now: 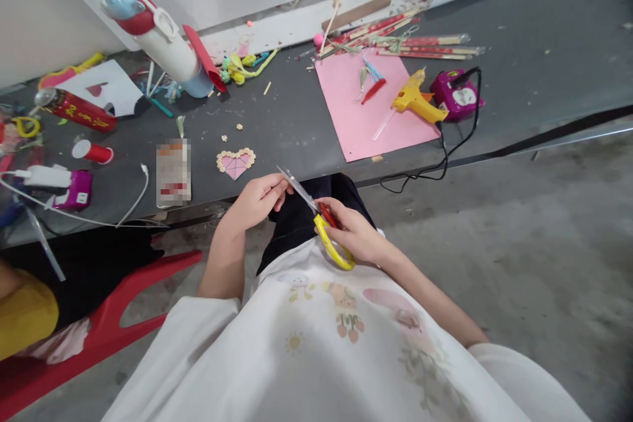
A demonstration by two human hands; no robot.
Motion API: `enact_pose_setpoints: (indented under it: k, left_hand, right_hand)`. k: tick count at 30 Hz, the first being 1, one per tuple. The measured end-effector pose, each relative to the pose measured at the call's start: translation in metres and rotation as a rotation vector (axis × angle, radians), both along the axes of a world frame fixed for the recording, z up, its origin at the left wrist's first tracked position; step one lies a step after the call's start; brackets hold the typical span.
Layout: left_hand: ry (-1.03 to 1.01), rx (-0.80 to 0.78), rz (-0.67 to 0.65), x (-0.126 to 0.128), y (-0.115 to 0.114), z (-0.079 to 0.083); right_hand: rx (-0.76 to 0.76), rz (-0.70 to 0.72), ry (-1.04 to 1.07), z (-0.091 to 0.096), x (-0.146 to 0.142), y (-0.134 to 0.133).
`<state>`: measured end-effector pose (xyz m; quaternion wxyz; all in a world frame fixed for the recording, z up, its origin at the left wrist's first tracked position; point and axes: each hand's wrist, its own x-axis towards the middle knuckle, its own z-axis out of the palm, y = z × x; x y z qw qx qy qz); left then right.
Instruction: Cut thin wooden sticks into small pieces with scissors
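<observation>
My right hand (353,231) grips a pair of scissors (329,241) with yellow and red handles, its blades pointing up and left over my lap. Close to the blade tips is my left hand (262,201), fingers pinched together. A tiny pale piece shows at the blades, but what the left fingers hold is too small to make out. On the table just beyond lies a pink paper heart (235,165), its upper edge lined with small beige pieces. Two loose clusters, one beige (239,126) and one whitish (224,138), lie behind it.
Rightward are pink paper (341,125), a yellow glue gun (418,99), a purple box (455,95) with a black cord, and red-wrapped sticks (435,46). Leftward stand a bottle (165,46), a red can (82,112) and a thread spool (93,151). Another person sits on a red chair (119,297).
</observation>
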<state>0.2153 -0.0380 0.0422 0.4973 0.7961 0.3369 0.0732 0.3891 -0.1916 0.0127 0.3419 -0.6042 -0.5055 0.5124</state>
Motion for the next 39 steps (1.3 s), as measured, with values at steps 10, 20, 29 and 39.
enact_pose_setpoints:
  k: [10, 20, 29, 39]
  left_hand:
    - [0.016, 0.319, 0.058, 0.007, -0.006, 0.003]
    - [-0.064, 0.386, 0.089, 0.001, -0.015, 0.006]
    - [-0.077, 0.419, 0.053, 0.000, -0.019, 0.014]
    - [-0.082, 0.399, 0.057, -0.002, -0.018, 0.011]
  right_hand:
    - [-0.002, -0.046, -0.049, 0.006, -0.001, -0.002]
    - [0.055, -0.049, -0.139, 0.018, -0.007, -0.007]
    - [0.079, -0.001, -0.173, 0.021, -0.003, -0.010]
    - [0.076, 0.020, -0.160, 0.022, -0.003, -0.010]
